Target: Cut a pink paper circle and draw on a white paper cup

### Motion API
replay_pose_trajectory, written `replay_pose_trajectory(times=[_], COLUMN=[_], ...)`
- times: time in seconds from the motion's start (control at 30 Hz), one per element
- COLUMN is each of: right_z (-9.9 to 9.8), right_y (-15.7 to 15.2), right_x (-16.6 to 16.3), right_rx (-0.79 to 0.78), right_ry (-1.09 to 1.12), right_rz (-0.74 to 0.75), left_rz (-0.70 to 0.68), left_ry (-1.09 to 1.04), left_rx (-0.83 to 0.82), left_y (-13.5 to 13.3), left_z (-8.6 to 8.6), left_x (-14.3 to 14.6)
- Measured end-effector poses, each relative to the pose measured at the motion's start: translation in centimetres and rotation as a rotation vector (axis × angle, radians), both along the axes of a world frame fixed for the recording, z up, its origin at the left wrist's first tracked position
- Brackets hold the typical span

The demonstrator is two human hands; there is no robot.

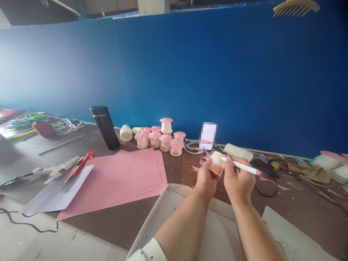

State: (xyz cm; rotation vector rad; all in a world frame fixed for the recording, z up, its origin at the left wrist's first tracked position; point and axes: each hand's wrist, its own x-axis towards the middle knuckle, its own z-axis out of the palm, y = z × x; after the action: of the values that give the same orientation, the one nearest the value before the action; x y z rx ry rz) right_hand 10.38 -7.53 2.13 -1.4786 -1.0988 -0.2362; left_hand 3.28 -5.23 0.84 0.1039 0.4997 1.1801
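Note:
My left hand (206, 181) grips a small white paper cup (217, 160) that has a pinkish-orange patch on its side. In my right hand (241, 181) is a white marker pen (246, 167) with a pink end. Its tip is at the cup's upper side; whether it touches cannot be made out. Beyond my hands stand several paper cups with pink round caps (165, 141), one of them stacked on top of the others. To the right of these lies a stack of plain paper cups (238, 151) on its side.
An open cardboard box (152, 226) lies under my forearms. Pink paper sheets (122, 177), a craft knife (78, 165) and a glue gun (56, 169) are on the left. A black flask (106, 127) stands before the blue partition (190, 72). Cables (191, 148) and paper scraps lie behind.

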Motion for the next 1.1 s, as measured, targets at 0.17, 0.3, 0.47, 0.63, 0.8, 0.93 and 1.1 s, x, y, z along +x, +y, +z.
replay_pose_trajectory(times=[0.17,0.3,0.47,0.63,0.8,0.93,1.1], right_z=[0.05,0.08,0.08,0.13,0.09,0.09,0.11], right_y=[0.02,-0.01,-0.04,-0.08,-0.14,-0.13,-0.04], right_x=[-0.07,-0.12,-0.14,-0.13,-0.12,-0.11,-0.11], right_rx=[-0.009,-0.019,-0.016,-0.015,-0.029,-0.038,-0.036], right_ry=[-0.005,0.002,0.013,0.015,0.033,0.033,0.05], right_rz=[-0.008,-0.008,-0.011,-0.005,-0.01,-0.012,-0.01], left_rz=[0.005,0.005,-0.004,-0.01,-0.004,-0.006,0.001], left_ry=[-0.003,0.0,-0.012,-0.023,-0.023,-0.026,-0.032], left_rx=[-0.014,-0.009,-0.011,-0.007,-0.01,0.003,0.0], left_y=[0.11,0.15,0.03,0.02,0.12,0.17,0.21], left_z=[-0.16,-0.38,-0.18,-0.09,-0.26,-0.38,-0.43], left_x=[0.15,0.18,0.0,-0.06,-0.08,-0.08,-0.08])
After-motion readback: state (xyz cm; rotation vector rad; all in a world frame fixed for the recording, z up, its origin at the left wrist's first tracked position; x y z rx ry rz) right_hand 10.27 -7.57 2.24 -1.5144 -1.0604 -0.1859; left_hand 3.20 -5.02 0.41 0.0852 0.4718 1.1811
